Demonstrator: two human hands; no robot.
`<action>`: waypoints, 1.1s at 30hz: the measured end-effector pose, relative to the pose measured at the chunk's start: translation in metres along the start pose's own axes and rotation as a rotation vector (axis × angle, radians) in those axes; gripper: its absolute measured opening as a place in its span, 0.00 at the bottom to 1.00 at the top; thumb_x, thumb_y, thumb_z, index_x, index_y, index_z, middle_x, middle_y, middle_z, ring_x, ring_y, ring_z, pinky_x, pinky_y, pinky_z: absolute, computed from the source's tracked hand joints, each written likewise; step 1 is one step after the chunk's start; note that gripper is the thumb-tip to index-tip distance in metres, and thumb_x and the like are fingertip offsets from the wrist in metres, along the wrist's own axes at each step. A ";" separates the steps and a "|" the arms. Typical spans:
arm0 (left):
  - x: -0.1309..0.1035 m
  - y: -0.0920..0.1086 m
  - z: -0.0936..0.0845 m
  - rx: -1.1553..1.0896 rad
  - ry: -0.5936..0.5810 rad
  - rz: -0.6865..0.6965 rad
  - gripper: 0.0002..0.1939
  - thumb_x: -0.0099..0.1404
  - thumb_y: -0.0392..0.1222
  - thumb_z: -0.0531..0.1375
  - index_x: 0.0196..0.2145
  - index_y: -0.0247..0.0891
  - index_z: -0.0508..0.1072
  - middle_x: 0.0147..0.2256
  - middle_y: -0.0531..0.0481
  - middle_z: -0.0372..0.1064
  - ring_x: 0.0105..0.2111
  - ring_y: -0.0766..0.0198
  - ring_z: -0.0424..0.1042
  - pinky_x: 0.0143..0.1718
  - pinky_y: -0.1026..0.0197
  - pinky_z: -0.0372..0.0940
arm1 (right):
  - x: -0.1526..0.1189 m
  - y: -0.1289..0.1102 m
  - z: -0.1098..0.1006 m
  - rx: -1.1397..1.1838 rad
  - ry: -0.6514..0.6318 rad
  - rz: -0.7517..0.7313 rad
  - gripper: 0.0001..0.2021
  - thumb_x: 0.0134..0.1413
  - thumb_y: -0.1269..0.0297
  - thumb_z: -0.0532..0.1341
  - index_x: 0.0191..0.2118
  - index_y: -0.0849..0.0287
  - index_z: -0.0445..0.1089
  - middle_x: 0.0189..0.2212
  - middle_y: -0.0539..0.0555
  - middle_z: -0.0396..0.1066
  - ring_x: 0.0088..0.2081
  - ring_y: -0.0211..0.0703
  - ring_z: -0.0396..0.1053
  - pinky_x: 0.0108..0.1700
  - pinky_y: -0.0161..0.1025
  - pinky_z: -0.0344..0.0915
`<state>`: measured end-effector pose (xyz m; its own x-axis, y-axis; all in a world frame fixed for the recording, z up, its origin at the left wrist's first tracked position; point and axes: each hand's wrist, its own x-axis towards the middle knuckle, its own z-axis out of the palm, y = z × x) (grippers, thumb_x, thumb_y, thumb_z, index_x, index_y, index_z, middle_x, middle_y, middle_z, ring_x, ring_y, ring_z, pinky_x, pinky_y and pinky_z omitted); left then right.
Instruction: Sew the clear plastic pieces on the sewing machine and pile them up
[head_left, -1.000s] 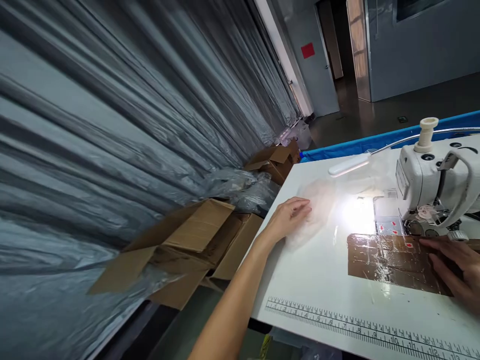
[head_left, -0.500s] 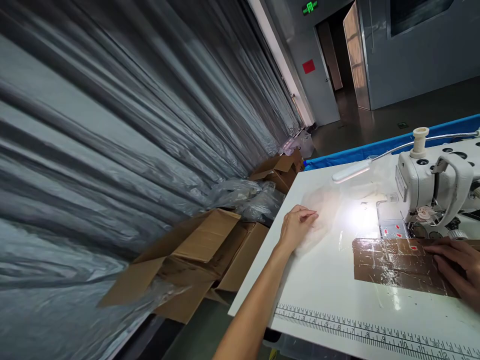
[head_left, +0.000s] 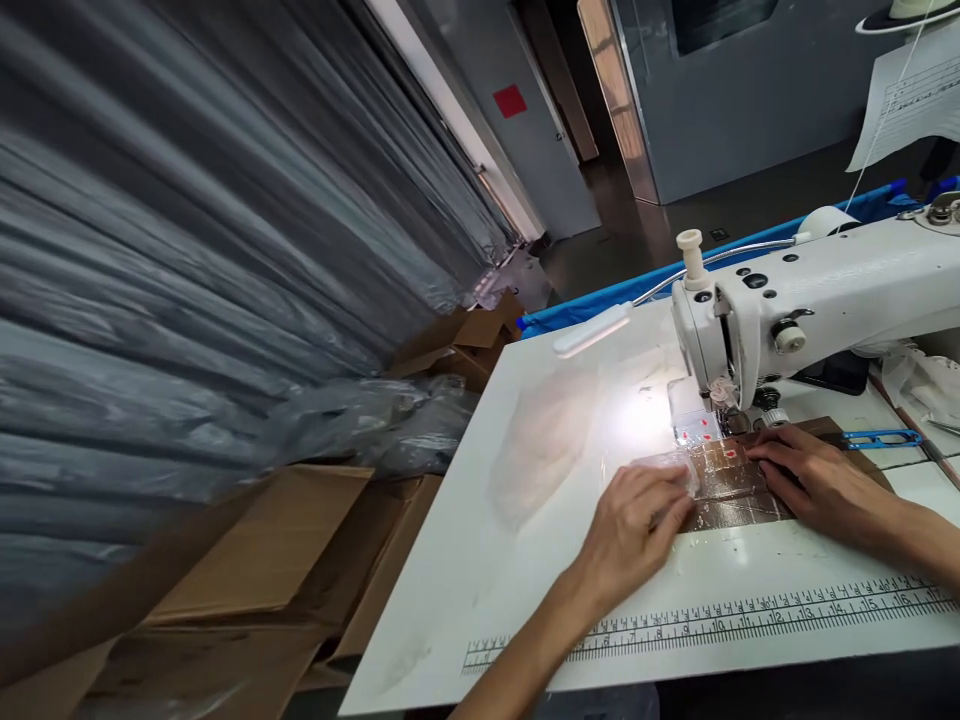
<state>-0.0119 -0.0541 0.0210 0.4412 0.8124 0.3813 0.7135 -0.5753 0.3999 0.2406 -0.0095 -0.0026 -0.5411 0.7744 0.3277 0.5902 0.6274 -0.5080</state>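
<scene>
A white sewing machine [head_left: 832,290] stands on the white table [head_left: 450,580], its lamp lighting the surface near the needle. Brown taped board [head_left: 731,492] lies in front of the needle area, with small red marks on it. My left hand [head_left: 637,515] pinches a piece of thin clear film [head_left: 679,465] at the board's left end. On the right part of the board rests my right hand [head_left: 814,480], fingers spread and pointing left near the presser foot. A sheer pinkish piece [head_left: 547,435] lies flat on the table to the left.
Open cardboard boxes [head_left: 240,550] and clear plastic bags [head_left: 420,420] stand left of the table, beside a grey curtain [head_left: 187,250]. Blue thread snips [head_left: 881,439] lie right of my right hand. A printed ruler [head_left: 720,625] runs along the near edge.
The view has turned to the right. My left hand has moved from the sheer piece at the left to the board, with clear film now in its fingers. My right hand remains on the board.
</scene>
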 end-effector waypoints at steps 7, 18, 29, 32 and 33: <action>0.004 0.009 0.000 -0.057 -0.100 0.031 0.10 0.70 0.44 0.57 0.44 0.41 0.76 0.48 0.44 0.75 0.45 0.56 0.75 0.46 0.47 0.70 | 0.000 0.001 0.000 -0.030 -0.030 -0.014 0.16 0.64 0.67 0.48 0.45 0.58 0.73 0.43 0.59 0.70 0.43 0.45 0.71 0.45 0.44 0.72; 0.022 -0.044 -0.002 -0.061 0.083 -0.324 0.07 0.64 0.42 0.57 0.31 0.40 0.74 0.36 0.48 0.75 0.37 0.60 0.74 0.35 0.59 0.70 | 0.001 0.001 -0.003 0.040 -0.078 0.020 0.16 0.63 0.66 0.50 0.45 0.59 0.74 0.42 0.59 0.70 0.42 0.47 0.71 0.46 0.47 0.71; 0.025 0.056 -0.022 -1.080 -0.415 -0.493 0.11 0.63 0.50 0.61 0.35 0.40 0.72 0.27 0.47 0.75 0.25 0.60 0.77 0.22 0.60 0.74 | 0.014 -0.040 -0.030 0.667 -0.185 0.069 0.25 0.65 0.49 0.51 0.60 0.56 0.65 0.55 0.58 0.68 0.57 0.49 0.66 0.58 0.50 0.64; 0.024 0.052 -0.025 -1.043 -0.319 -0.590 0.15 0.61 0.54 0.62 0.38 0.41 0.72 0.27 0.49 0.74 0.20 0.62 0.74 0.12 0.64 0.68 | 0.012 -0.049 -0.025 0.831 -0.302 0.056 0.29 0.61 0.49 0.56 0.63 0.59 0.61 0.53 0.59 0.69 0.55 0.47 0.67 0.56 0.48 0.67; 0.024 0.045 -0.026 -0.990 -0.268 -0.620 0.16 0.61 0.55 0.62 0.38 0.41 0.72 0.27 0.49 0.74 0.19 0.63 0.73 0.11 0.65 0.65 | 0.011 -0.050 -0.021 0.844 -0.341 0.090 0.30 0.59 0.51 0.58 0.63 0.60 0.60 0.49 0.59 0.71 0.50 0.46 0.71 0.51 0.45 0.70</action>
<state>0.0173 -0.0629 0.0697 0.3533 0.9037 -0.2421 0.1681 0.1932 0.9667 0.2179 -0.0303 0.0429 -0.7412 0.6673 0.0735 0.0776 0.1939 -0.9779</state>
